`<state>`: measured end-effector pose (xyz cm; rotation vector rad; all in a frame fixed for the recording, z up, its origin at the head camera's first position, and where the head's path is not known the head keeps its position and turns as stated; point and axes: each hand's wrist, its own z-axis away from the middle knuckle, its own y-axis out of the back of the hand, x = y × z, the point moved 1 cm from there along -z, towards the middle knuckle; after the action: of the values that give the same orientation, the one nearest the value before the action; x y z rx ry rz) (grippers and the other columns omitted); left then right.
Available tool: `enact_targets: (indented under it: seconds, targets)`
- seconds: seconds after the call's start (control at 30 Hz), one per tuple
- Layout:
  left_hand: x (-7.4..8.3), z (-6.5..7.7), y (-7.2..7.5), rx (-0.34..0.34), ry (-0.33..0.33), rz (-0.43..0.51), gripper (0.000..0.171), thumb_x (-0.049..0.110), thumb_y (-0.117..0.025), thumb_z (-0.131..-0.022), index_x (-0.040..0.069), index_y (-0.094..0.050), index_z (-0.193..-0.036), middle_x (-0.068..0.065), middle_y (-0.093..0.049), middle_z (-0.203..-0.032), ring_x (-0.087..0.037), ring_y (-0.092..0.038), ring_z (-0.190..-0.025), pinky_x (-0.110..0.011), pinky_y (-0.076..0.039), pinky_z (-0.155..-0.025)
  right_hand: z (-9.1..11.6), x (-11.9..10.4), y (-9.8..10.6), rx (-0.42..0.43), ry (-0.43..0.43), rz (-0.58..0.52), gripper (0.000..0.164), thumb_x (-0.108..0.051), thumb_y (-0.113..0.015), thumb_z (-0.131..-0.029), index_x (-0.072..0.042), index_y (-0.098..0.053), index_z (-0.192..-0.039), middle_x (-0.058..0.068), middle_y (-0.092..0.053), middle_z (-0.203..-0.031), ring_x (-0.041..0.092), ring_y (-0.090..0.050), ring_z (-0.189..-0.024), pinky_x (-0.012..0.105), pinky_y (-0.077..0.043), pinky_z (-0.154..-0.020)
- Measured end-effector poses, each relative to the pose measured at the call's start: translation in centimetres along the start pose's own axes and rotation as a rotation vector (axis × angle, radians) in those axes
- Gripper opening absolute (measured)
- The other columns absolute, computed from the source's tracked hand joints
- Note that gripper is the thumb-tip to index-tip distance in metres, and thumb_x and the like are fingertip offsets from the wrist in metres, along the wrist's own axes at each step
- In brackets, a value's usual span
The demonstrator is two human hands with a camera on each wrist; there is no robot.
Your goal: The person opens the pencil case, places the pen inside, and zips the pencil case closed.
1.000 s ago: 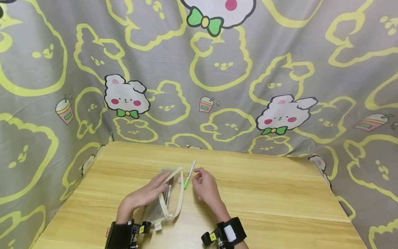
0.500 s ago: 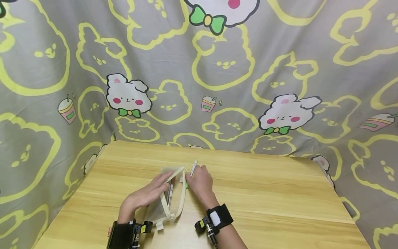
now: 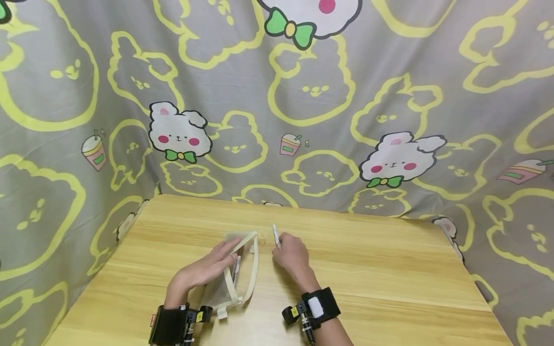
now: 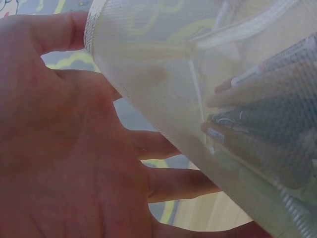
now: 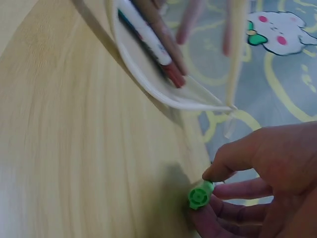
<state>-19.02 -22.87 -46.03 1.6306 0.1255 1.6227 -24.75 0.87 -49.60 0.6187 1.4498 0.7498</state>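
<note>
A see-through mesh pencil pouch (image 3: 256, 262) with a cream zipper edge lies with its mouth open toward the right. My left hand (image 3: 203, 271) holds it by the upper edge, thumb at the rim and fingers stretched along the mesh. Inside are several pens, among them a white marker with a red cap (image 5: 161, 54). To the right of the pouch, my right hand (image 3: 292, 254) pinches a slim white marker (image 3: 276, 235) between thumb and fingers. Its green end (image 5: 200, 197) faces the right wrist camera, and the middle is hidden by the hand. Marker and pouch are apart.
The wood-grain table (image 3: 381, 269) extends to both sides and behind the pouch. A grey curtain (image 3: 320, 110) with rabbit and drink prints encloses the back and sides. A small fabric tab (image 3: 222, 313) hangs at the pouch's near corner.
My right hand has reached the marker lying beside the pouch, taken hold of it, and shifted it slightly right, away from the pouch. The left hand and pouch have stayed in place.
</note>
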Motion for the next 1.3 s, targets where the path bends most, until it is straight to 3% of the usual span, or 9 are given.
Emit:
enact_targets:
  seconds: [0.1, 0.2, 0.4, 0.73, 0.9, 1.3]
  targets:
    - [0.0, 0.1, 0.1, 0.001, 0.007, -0.002, 0.063, 0.033, -0.034, -0.111, 0.005, -0.016, -0.164, -0.025, -0.007, -0.169, -0.050, 0.005, -0.153, -0.078, -0.001, -0.113, 0.5, 0.6, 0.9, -0.030, -0.028, -0.083, 0.037, -0.006, -0.066, -0.087, 0.002, -0.068, -0.123, 0.002, -0.061, -0.068, 0.014, -0.054, -0.050, 0.024, -0.037, -0.041]
    - [0.2, 0.2, 0.1, 0.003, 0.009, 0.001, 0.063, 0.034, -0.034, -0.111, 0.006, -0.016, -0.164, -0.024, -0.007, -0.169, -0.049, 0.006, -0.153, -0.078, 0.000, -0.113, 1.1, 1.1, 1.8, -0.031, -0.029, -0.141, 0.042, -0.007, -0.065, -0.089, 0.003, -0.065, -0.130, 0.002, -0.062, -0.068, 0.012, -0.053, -0.049, 0.022, -0.034, -0.041]
    - [0.2, 0.3, 0.0, -0.005, 0.005, 0.013, 0.064, 0.035, -0.034, -0.111, 0.004, -0.016, -0.164, -0.024, -0.008, -0.169, -0.050, 0.007, -0.153, -0.078, 0.001, -0.113, 2.4, 1.7, 3.7, 0.007, 0.004, -0.166, 0.040, -0.006, -0.066, -0.088, 0.003, -0.066, -0.127, 0.002, -0.063, -0.075, 0.012, -0.052, -0.052, 0.023, -0.038, -0.043]
    - [0.1, 0.1, -0.1, 0.002, -0.003, 0.016, 0.065, 0.035, -0.035, -0.111, 0.002, -0.015, -0.164, -0.026, -0.007, -0.168, -0.050, 0.006, -0.153, -0.078, 0.001, -0.113, 4.1, 2.0, 5.6, 0.026, 0.061, -0.238, 0.037, -0.005, -0.065, -0.090, 0.000, -0.068, -0.126, 0.004, -0.065, -0.087, 0.015, -0.063, -0.071, 0.029, -0.051, -0.055]
    - [0.1, 0.2, -0.1, -0.004, -0.014, 0.017, 0.064, 0.033, -0.034, -0.111, 0.001, -0.014, -0.164, -0.028, -0.006, -0.168, -0.052, 0.006, -0.152, -0.078, 0.001, -0.112, 4.6, 2.2, 5.9, 0.017, 0.080, -0.288, 0.036, -0.002, -0.064, -0.089, 0.000, -0.067, -0.125, 0.006, -0.064, -0.089, 0.016, -0.061, -0.073, 0.028, -0.051, -0.057]
    - [0.5, 0.2, -0.2, -0.011, -0.017, 0.020, 0.063, 0.032, -0.034, -0.112, 0.002, -0.015, -0.163, -0.027, -0.006, -0.168, -0.052, 0.008, -0.152, -0.080, 0.001, -0.111, 5.5, 2.0, 5.2, -0.015, 0.127, -0.251, 0.036, -0.003, -0.064, -0.088, 0.002, -0.067, -0.124, 0.004, -0.064, -0.087, 0.014, -0.061, -0.072, 0.026, -0.049, -0.054]
